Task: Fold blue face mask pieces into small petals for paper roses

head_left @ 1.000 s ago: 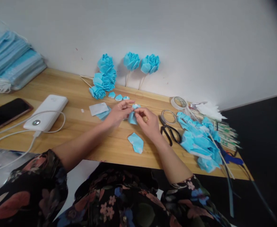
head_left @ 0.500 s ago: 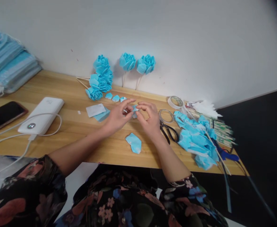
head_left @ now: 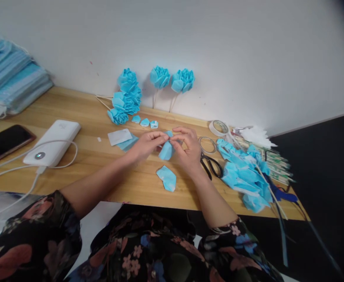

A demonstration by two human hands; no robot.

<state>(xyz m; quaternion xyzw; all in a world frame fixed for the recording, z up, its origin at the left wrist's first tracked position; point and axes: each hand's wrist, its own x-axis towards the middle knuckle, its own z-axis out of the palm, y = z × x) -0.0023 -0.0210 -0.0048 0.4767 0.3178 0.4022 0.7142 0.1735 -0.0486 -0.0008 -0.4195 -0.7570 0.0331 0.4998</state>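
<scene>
Between my two hands is a thin light-blue fabric piece [head_left: 166, 151], pinched at its upper part and hanging down. My left hand [head_left: 150, 143] grips it from the left with thumb and forefinger. From the other side my right hand [head_left: 189, 148] pinches the same piece, its other fingers curled above. Below them a cut blue petal piece [head_left: 167, 179] lies on the wooden table. Beyond my hands sit a few small folded blue pieces [head_left: 145, 122] in a row. A white rectangle [head_left: 120, 136] overlaps a blue sheet [head_left: 127, 143] left of my left hand.
Blue fabric flowers [head_left: 125, 98] lie at the back; two more [head_left: 183, 80] lean on the wall. To the right are black scissors [head_left: 210, 164], a tape roll [head_left: 219, 128], crumpled blue fabric [head_left: 245, 174] and a blue-handled tool [head_left: 283, 194]. A power bank [head_left: 53, 143], phone [head_left: 7, 145] and masks [head_left: 13, 78] are left.
My fingers have come closer together in a pinch, and the blue piece between them now hangs lower and shows more of its surface. The things on the table stay where they were.
</scene>
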